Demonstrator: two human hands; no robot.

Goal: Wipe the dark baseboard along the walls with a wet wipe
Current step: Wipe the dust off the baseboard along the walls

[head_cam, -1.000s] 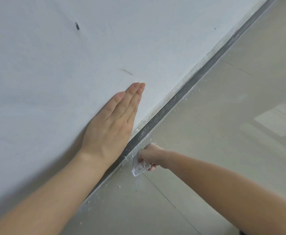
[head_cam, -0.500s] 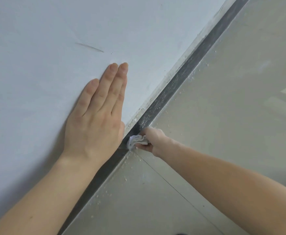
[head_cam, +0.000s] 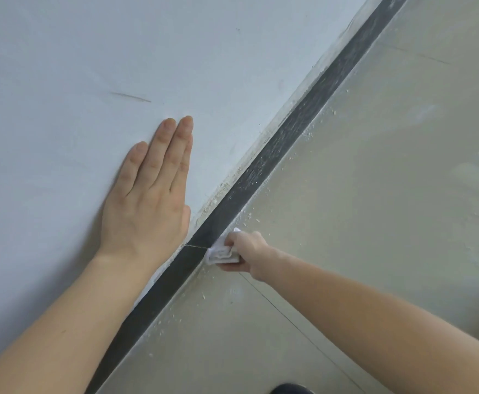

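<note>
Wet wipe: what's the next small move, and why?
Probably slide the wet wipe onward along the baseboard, away from the person. The right hand grips it against the strip by the joint; the stretch ahead looks streaked with pale dust, the stretch behind looks darker.

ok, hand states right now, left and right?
Left hand: open, flat on the pale painted wall.
Right hand: gripping the folded white wet wipe against the dark baseboard strip.

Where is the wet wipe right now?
Head view, below centre: the wet wipe is bunched in the right hand, against the dark baseboard, near the left hand flat on the wall.
</note>
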